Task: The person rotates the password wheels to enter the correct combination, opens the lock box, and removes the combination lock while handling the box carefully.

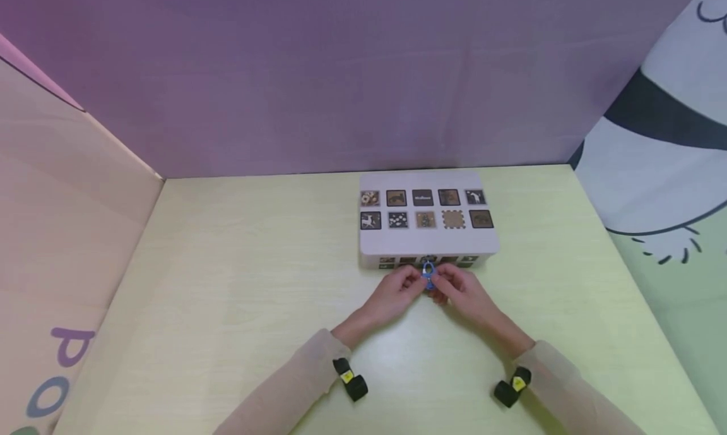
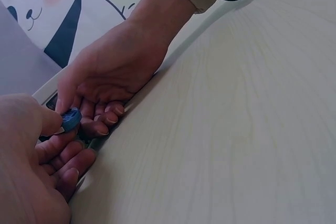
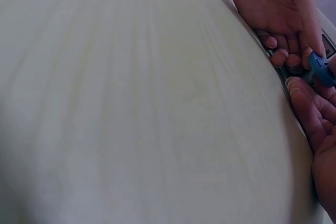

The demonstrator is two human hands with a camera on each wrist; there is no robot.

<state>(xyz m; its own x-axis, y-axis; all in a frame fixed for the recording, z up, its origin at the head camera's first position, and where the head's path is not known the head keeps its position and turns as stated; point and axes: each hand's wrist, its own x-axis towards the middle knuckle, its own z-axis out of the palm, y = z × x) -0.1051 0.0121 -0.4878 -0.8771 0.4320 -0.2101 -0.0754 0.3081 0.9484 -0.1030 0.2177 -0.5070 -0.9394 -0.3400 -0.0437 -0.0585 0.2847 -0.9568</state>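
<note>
A small blue padlock [image 1: 428,280], its shackle uppermost, sits right at the front face of a white box [image 1: 426,239] in the head view. From the left, my left hand [image 1: 394,294] pinches the padlock's side with thumb and fingers. My right hand [image 1: 467,294] pinches it from the other side, its remaining fingers curled below. The left wrist view shows the round blue body of the padlock [image 2: 72,119] between both thumbs. At the right border of the right wrist view, the padlock [image 3: 321,70] is partly covered by fingers.
Small square pictures cover the box's lid and front. The box stands on a pale wood-grain table [image 1: 255,264], near a purple back wall [image 1: 341,81]. Printed panels [image 1: 670,138] rise along the sides. Each sleeve carries a black wrist device [image 1: 351,379].
</note>
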